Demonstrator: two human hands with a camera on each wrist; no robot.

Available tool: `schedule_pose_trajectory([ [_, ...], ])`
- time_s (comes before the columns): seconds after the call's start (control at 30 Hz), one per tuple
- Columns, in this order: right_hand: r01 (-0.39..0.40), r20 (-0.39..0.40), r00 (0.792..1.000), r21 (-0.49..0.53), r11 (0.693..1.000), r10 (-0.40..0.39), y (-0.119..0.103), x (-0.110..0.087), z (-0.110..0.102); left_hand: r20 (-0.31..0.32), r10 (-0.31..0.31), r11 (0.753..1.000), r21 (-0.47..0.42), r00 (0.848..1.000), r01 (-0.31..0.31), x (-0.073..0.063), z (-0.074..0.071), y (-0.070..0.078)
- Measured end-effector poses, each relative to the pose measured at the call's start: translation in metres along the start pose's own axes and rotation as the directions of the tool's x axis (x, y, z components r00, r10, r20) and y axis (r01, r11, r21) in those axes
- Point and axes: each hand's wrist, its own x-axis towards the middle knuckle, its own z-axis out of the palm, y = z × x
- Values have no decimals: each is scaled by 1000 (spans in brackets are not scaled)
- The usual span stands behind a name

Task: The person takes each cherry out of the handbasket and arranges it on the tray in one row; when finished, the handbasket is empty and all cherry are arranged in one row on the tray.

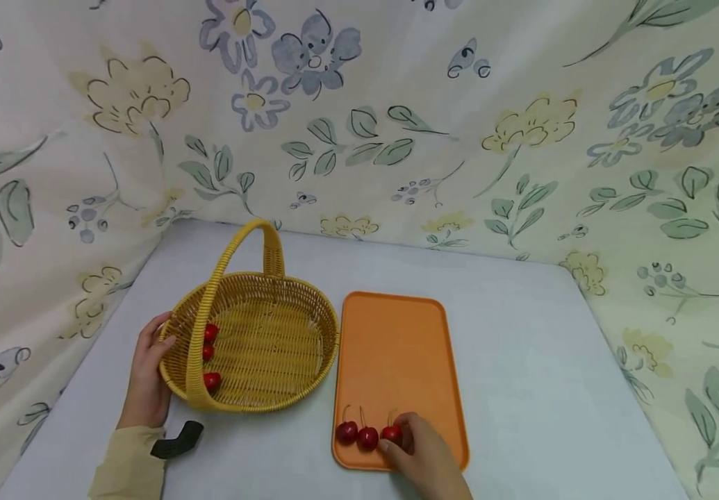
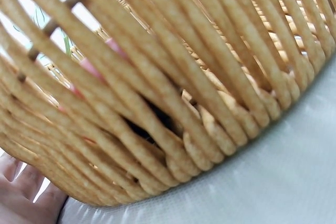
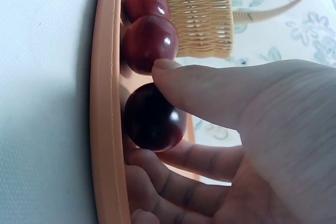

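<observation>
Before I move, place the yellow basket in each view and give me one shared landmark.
Head: yellow basket left of centre, beside the orange tray.
Left wrist: yellow basket close up, filling most of the picture.
Right wrist: yellow basket partly visible at the top, just right of centre.
Shared landmark: white tabletop, lower right in left wrist, left side in right wrist.

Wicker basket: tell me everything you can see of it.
The wicker basket is yellow-tan, rounded and shallow, woven from what looks like cane or imitation cane, with gaps between the wall's slats. One tall arched handle spans it. It sits upright on the white table, left of the orange tray; whether they touch is hard to tell. The left hand holds its left rim. Three red cherries show inside, along its left side.
</observation>
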Motion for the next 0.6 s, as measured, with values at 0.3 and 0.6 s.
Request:
schedule_pose_trajectory([
  [0.3,17,-5,1000,-76,997,-17,0,-1,3,-4,-2,1000,9,1000,2,-1,-1,-2],
  [0.6,24,5,1000,-110,994,-24,-1,-2,2,0,-11,1000,6,1000,11,-1,1,0],
])
